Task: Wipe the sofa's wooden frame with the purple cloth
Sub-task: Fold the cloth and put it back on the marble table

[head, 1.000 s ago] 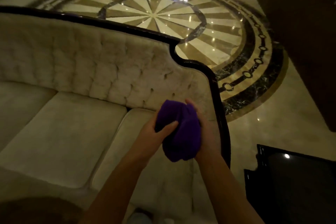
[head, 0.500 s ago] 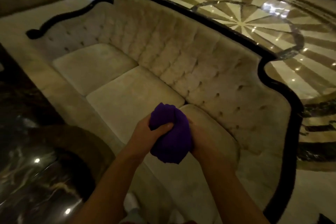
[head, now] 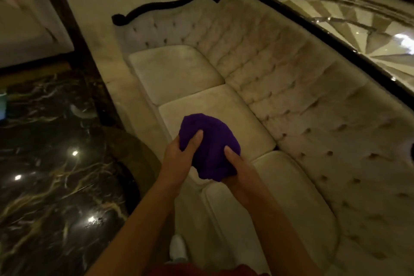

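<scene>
A bunched purple cloth [head: 209,147] is held in both hands above the sofa's middle seat cushion [head: 215,116]. My left hand [head: 179,159] grips its left side with the thumb pressed into the fabric. My right hand [head: 240,175] holds its lower right side. The cream tufted sofa has a dark wooden frame [head: 313,27] running along the top of the backrest, and a curved dark armrest rail [head: 165,6] at the far end. Neither hand nor the cloth touches the frame.
A dark marble table top [head: 51,175] with gold veins lies to the left of the sofa. Another pale seat [head: 24,27] stands at the upper left. Behind the backrest is a patterned marble floor [head: 369,29]. A white shoe [head: 178,250] shows below my arms.
The view has swung left, from the sofa's right end to its whole length and far armrest. Both hands have kept hold of the cloth, which looks more spread out.
</scene>
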Motion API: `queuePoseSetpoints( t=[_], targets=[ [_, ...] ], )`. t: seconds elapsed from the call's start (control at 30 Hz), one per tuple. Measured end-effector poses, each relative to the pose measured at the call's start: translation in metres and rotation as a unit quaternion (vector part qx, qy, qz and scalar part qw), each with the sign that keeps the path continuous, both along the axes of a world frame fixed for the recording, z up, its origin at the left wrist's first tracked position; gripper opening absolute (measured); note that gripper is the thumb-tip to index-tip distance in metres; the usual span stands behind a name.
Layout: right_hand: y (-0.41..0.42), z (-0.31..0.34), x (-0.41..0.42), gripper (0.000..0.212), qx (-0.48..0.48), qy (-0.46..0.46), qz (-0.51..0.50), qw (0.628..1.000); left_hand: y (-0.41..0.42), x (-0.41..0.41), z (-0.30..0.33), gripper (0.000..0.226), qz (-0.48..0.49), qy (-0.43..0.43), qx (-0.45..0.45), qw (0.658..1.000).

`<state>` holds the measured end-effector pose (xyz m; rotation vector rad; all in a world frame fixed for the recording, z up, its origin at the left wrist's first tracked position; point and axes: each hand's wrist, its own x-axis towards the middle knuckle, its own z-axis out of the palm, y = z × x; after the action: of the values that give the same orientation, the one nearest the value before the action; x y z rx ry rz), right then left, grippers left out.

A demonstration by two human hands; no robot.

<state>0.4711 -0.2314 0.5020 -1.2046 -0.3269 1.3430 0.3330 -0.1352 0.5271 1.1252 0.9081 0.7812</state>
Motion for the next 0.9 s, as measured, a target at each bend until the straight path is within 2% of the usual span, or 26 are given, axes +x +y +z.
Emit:
queuePoseSetpoints(
  t=[0.07, 0.13, 0.23, 0.33, 0.43, 0.5, 0.53, 0.7, 0.8, 0.9],
  targets=[
    [0.02, -0.001, -0.006, 0.055, 0.01, 0.003, -0.05, 0.999, 0.018, -0.015, -0.002, 0.011, -0.014, 0.015, -0.001, 1.0],
    [0.037, -0.003, -0.011, 0.056, 0.019, -0.009, -0.065, 0.998, 0.035, -0.031, -0.005, 0.014, -0.022, 0.035, 0.004, 0.999],
    [0.07, -0.002, -0.023, 0.056, 0.044, 0.007, -0.031, 0.999, 0.061, -0.052, -0.01, 0.017, -0.002, 0.043, -0.008, 0.999],
    [0.101, 0.003, -0.026, 0.05, 0.075, 0.03, 0.056, 0.995, 0.085, -0.062, -0.01, 0.019, 0.029, 0.027, -0.02, 0.999],
    [0.137, 0.003, -0.02, 0.066, 0.019, -0.016, 0.112, 0.993, 0.114, -0.062, -0.009, 0.026, 0.035, 0.02, -0.02, 0.999],
    [0.16, -0.001, -0.011, 0.081, -0.013, -0.05, 0.149, 0.988, 0.132, -0.059, -0.008, 0.021, 0.024, 0.039, -0.004, 0.999],
    [0.171, -0.003, -0.006, 0.081, -0.016, -0.061, 0.165, 0.984, 0.141, -0.056, -0.007, 0.02, 0.022, 0.044, 0.012, 0.999],
    [0.229, -0.013, 0.013, 0.057, -0.003, -0.065, 0.228, 0.972, 0.19, -0.049, 0.001, 0.026, 0.018, 0.08, 0.051, 0.995],
    [0.266, -0.018, 0.018, 0.047, 0.005, -0.058, 0.218, 0.974, 0.215, -0.047, 0.003, 0.026, 0.017, 0.105, 0.063, 0.992],
    [0.3, -0.022, 0.019, 0.046, 0.022, -0.053, 0.19, 0.98, 0.236, -0.043, -0.003, 0.024, 0.072, 0.109, 0.055, 0.99]
  ],
)
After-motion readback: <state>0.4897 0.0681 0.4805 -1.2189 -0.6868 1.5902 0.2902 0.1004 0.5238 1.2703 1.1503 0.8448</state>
